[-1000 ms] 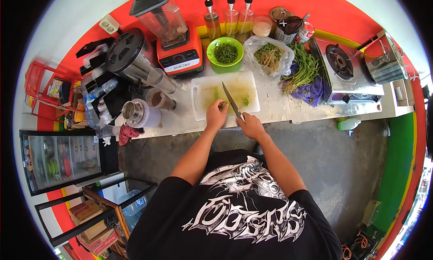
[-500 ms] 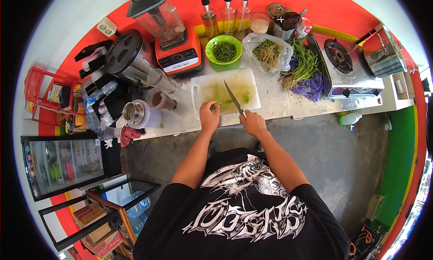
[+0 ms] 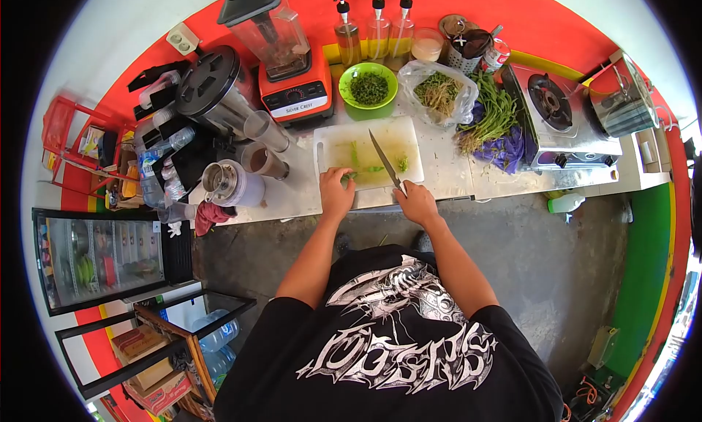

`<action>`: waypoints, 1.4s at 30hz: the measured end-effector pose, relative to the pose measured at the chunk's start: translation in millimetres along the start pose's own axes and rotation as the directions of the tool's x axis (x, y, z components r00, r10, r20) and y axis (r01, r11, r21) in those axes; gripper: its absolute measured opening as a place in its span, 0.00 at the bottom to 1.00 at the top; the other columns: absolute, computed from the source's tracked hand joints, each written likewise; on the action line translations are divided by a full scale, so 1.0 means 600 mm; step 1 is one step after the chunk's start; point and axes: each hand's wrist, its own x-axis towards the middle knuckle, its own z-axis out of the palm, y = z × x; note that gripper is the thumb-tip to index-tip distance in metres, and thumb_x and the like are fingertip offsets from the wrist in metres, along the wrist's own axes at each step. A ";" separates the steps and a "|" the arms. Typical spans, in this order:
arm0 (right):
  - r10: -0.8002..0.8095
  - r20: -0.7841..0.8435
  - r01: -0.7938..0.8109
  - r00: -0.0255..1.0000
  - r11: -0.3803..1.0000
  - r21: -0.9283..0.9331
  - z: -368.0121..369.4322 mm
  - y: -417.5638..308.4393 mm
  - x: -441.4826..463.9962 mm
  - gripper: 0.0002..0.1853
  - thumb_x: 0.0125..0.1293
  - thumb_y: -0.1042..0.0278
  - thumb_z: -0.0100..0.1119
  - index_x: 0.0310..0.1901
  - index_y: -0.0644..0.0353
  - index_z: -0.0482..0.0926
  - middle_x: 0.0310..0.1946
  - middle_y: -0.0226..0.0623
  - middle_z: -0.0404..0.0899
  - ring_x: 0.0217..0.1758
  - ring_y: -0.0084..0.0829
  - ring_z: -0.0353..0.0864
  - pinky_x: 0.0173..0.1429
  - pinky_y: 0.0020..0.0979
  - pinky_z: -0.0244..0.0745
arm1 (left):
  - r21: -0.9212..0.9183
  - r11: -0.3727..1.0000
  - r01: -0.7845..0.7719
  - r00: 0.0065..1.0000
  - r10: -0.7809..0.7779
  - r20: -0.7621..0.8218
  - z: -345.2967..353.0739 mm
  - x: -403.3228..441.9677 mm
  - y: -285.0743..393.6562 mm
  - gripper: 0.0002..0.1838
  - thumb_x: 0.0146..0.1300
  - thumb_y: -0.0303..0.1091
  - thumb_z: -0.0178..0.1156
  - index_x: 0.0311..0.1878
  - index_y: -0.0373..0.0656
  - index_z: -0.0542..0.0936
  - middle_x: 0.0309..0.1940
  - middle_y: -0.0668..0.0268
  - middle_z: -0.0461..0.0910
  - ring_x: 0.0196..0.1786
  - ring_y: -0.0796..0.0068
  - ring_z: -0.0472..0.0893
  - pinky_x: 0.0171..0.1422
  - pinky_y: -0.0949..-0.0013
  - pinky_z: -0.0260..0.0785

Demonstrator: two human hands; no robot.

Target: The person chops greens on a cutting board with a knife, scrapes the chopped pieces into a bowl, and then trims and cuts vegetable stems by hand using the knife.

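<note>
My right hand (image 3: 414, 202) is closed around the handle of a kitchen knife (image 3: 383, 155), its blade slanting up and left over the white cutting board (image 3: 412, 134). At the board's lower left edge, my left hand (image 3: 336, 191) has its fingers bent together on a bit of green stem (image 3: 349, 177), mostly hidden by the fingertips. Between the hands, a few cut green pieces (image 3: 355, 155) lie on the board, with a small pale-green clump (image 3: 403, 162) right of the blade. Behind the board stands a lime-green bowl (image 3: 344, 93) of chopped greens.
A clear plastic bag (image 3: 461, 104) holds stems with roots. Beside it, leafy green stalks (image 3: 493, 111) lie on purple plastic (image 3: 501, 151). A red blender (image 3: 296, 89), tumblers (image 3: 267, 162) and a steel-topped jug (image 3: 234, 184) stand left; a gas stove (image 3: 559, 118) stands right.
The view has shifted slightly. My left hand has drawn back a little toward the board's near edge, away from the cut stems. My right hand keeps the knife in nearly the same pose.
</note>
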 end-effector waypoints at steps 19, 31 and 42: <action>0.024 0.004 -0.024 1.000 0.999 0.024 0.005 -0.009 -0.006 0.19 0.71 0.51 0.57 0.44 0.63 0.79 0.36 0.60 0.84 0.42 0.62 0.84 0.51 0.56 0.78 | 0.308 0.868 -0.390 0.903 0.296 0.311 0.011 -0.010 0.073 0.32 0.62 0.35 0.66 0.70 0.43 0.73 0.74 0.58 0.66 0.77 0.55 0.63 0.75 0.50 0.58; 0.052 -0.036 -0.053 0.998 0.998 -0.027 0.029 -0.022 0.001 0.19 0.72 0.52 0.55 0.43 0.64 0.78 0.34 0.60 0.84 0.40 0.61 0.85 0.49 0.56 0.79 | 0.314 0.873 -0.373 0.890 0.241 0.388 0.011 -0.040 0.067 0.36 0.64 0.37 0.67 0.74 0.44 0.68 0.78 0.61 0.60 0.81 0.58 0.57 0.78 0.50 0.54; 0.109 0.059 -0.096 0.992 0.977 -0.191 0.027 -0.046 0.000 0.18 0.75 0.54 0.52 0.48 0.64 0.74 0.38 0.58 0.86 0.43 0.58 0.87 0.49 0.54 0.81 | 0.298 0.883 -0.361 0.885 0.224 0.409 0.004 -0.035 0.054 0.38 0.65 0.41 0.67 0.75 0.45 0.66 0.76 0.66 0.65 0.79 0.63 0.61 0.78 0.51 0.54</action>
